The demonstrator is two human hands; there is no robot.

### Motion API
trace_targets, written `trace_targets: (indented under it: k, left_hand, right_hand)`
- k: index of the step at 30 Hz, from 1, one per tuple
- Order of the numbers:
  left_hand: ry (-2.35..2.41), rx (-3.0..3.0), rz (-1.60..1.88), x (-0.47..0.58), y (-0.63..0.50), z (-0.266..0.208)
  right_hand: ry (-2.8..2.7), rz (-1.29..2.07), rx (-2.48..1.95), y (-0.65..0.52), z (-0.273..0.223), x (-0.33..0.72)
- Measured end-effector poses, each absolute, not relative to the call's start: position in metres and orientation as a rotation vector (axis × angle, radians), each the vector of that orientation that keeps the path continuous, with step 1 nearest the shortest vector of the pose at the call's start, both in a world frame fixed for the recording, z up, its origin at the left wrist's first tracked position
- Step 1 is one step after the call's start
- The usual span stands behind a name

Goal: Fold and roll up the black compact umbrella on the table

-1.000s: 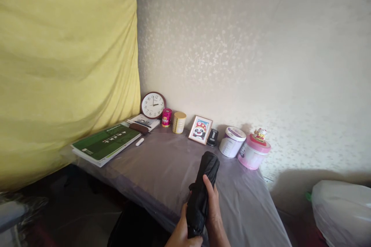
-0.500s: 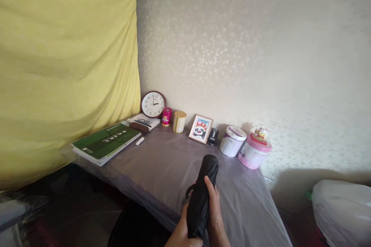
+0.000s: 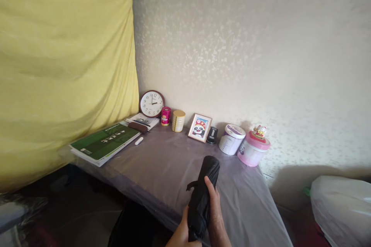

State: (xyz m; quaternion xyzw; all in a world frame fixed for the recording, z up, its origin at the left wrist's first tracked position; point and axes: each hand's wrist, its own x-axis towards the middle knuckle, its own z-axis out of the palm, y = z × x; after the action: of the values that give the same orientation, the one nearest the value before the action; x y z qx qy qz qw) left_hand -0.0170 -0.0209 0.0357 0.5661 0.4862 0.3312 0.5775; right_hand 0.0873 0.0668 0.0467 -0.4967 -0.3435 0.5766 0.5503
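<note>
A folded black umbrella is held between my two hands over the near edge of the table, its far end tilted up and away. My left hand wraps round its lower end near the handle. Along the right side of the umbrella, my right hand grips it with the thumb lying on top; its other fingers are hidden behind the fabric. A short loose strap sticks out on the left side of the umbrella.
Along the wall stand a round clock, a pink can, a yellow-lidded can, a framed panda picture, a black stand, a white tub and a pink tub bearing a figurine. Green-covered books lie left on the grey-covered table.
The umbrella has turned slightly in my hands, and its strap now stands out farther up its left side. The view has shifted slightly.
</note>
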Motion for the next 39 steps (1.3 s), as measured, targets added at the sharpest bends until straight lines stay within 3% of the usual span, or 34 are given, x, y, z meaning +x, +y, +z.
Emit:
trace_targets:
  k: [6, 12, 19, 25, 32, 39]
  left_hand:
    - [1.677, 1.589, 0.493, -0.011, -0.015, 0.021]
    - [1.261, 1.470, 0.924, -0.017, -0.013, 0.019]
    - [1.679, 1.636, 0.595, -0.010, -0.016, 0.019]
    - [1.361, 1.652, 0.950, -0.015, -0.013, 0.010]
    - [1.750, 1.757, 0.478, -0.020, -0.019, 0.034]
    - [1.524, 1.703, 0.852, -0.027, -0.010, 0.029]
  right_hand:
    - [-0.842, 1.359, -1.260, 0.065, 0.042, 0.083]
    - [-0.730, 1.506, -1.201, 0.063, 0.043, 0.083]
    - [-0.791, 1.379, -1.207, 0.065, 0.035, 0.080]
    - [-0.720, 1.484, -1.168, 0.064, 0.032, 0.081]
    - [-0.816, 1.443, -1.141, 0.066, 0.025, 0.081]
    - [-0.782, 1.408, -1.208, 0.068, 0.017, 0.081]
